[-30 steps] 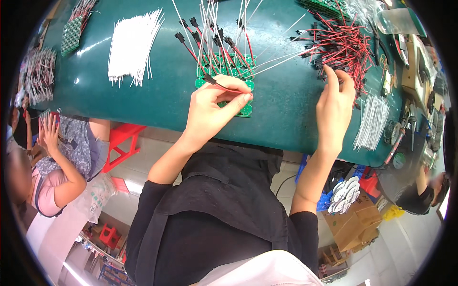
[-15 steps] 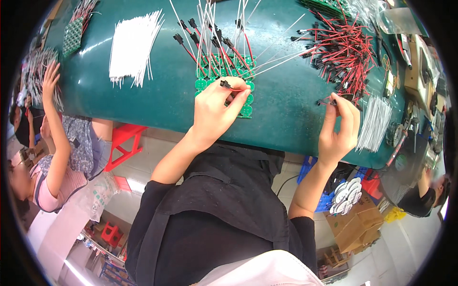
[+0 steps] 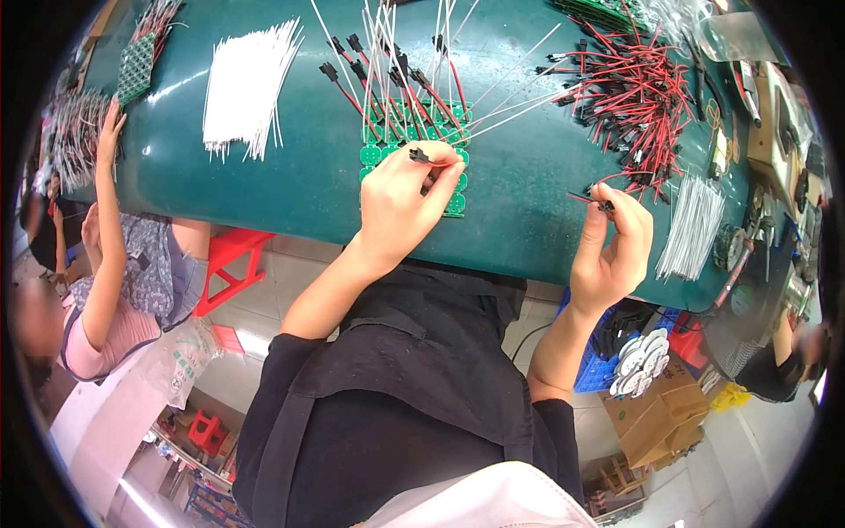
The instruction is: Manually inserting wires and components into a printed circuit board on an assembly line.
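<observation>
My left hand [image 3: 400, 207] is over the near part of a green circuit board panel [image 3: 454, 204], its thumb and fingertips pinched on a connector lead with a black plug [image 3: 419, 156]. Several red-and-black leads and long white wires stand up from the panel beyond that hand. To the right, my right hand [image 3: 613, 251] is raised over the table's front edge. It pinches another connector lead, whose black plug [image 3: 606, 207] shows at the fingertips while its wire ends point left toward the panel.
A heap of red-and-black leads [image 3: 638, 106] lies at the right, with a bundle of white wires [image 3: 691, 231] nearer me. More white wires [image 3: 246, 88] lie left of the panel on the green table [image 3: 326, 194]. At far left, a co-worker's hand [image 3: 111, 132] touches a board [image 3: 135, 69].
My right hand has drawn away from the heap, left and slightly nearer me, carrying a lead. My left hand has barely shifted. The co-worker's hand has moved right to the board.
</observation>
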A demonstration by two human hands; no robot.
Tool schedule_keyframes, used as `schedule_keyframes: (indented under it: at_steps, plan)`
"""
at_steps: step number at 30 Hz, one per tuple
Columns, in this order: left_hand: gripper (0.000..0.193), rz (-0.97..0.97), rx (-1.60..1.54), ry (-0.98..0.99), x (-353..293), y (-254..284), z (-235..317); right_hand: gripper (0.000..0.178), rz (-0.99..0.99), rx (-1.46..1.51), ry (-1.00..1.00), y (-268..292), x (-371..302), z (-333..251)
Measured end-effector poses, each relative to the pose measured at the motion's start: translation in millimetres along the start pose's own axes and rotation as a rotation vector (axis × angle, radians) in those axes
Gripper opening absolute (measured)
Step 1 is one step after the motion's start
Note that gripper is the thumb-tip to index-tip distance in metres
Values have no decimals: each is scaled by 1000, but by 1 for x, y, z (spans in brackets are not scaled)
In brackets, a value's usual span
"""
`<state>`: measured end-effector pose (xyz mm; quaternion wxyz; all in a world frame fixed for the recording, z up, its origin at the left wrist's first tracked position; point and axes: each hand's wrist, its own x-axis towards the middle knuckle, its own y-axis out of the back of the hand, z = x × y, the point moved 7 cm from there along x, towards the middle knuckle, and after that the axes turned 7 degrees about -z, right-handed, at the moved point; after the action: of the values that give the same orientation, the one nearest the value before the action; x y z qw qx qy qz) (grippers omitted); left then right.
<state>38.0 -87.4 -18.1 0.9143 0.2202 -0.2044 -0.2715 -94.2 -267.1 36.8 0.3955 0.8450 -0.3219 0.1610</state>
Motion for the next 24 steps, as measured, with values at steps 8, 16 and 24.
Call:
schedule_keyframes:
  at_steps: [8,16,24]
  plan:
    - [13,-28,82,3,0,-1,5,22,57,242,-104,0,-6,4]
    - [16,-10,206,-82,2,-5,12,19,85,394,-183,-3,-9,4]
    - [22,-237,-205,78,5,4,24,15,-92,654,-293,-32,-5,-3]
